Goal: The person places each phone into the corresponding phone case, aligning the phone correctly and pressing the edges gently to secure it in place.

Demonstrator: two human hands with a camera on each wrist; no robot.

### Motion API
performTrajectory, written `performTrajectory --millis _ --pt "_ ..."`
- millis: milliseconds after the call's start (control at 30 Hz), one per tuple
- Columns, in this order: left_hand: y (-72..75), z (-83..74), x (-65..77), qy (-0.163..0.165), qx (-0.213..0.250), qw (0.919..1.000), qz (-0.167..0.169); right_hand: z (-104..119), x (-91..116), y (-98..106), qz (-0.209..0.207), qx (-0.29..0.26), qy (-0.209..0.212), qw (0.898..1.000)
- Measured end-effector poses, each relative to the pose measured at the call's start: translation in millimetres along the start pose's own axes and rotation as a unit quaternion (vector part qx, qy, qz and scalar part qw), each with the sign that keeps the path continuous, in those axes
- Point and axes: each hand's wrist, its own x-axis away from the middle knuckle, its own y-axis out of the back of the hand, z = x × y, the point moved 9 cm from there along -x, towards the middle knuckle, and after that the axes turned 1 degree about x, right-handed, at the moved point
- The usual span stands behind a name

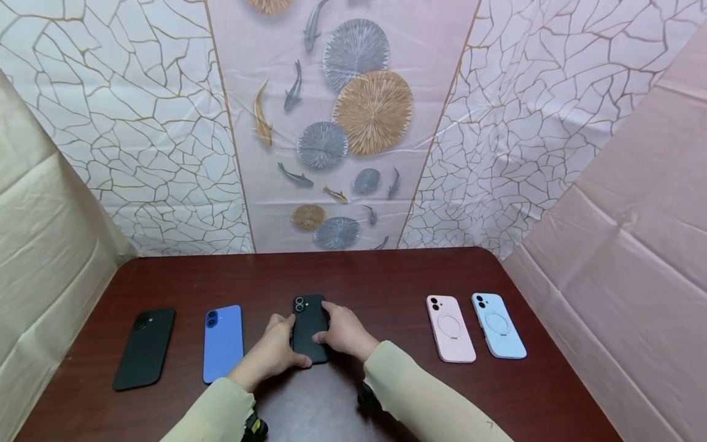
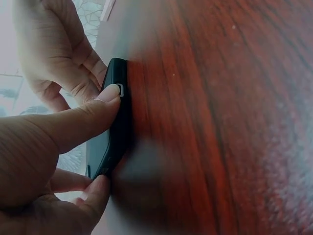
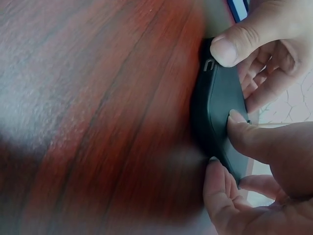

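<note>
A dark phone in a black case (image 1: 309, 334) is at the middle of the table, camera side up, with its lenses at the far left corner. My left hand (image 1: 270, 350) grips its left edge, the thumb at the near end beside the port cutout. My right hand (image 1: 347, 331) holds the right edge, its thumb on the back of the phone and its fingers along the side. In the right wrist view, the case (image 3: 220, 93) stands close to the table surface; whether it is slightly raised I cannot tell. The phone's screen side is hidden.
Left of the hands lie a blue phone (image 1: 223, 344) and a black phone (image 1: 145, 350). To the right are a pink phone case (image 1: 450, 331) and a light blue one (image 1: 499, 326), each with a ring mark. Patterned cloth (image 1: 326, 184) hangs behind the dark red table (image 1: 359, 276).
</note>
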Motion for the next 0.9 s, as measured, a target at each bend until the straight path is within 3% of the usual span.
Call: performTrajectory --millis 333,900 --pt "-3.5 0.0 -0.2 0.012 -0.044 0.9987 0.022 -0.4 1.2 -4.0 0.004 -0.001 -0.003 1.0" --pt "-3.5 1.2 1.8 0.012 -0.023 0.9995 0.02 1.3 2.8 -1.6 0.013 -0.011 0.004 1.0"
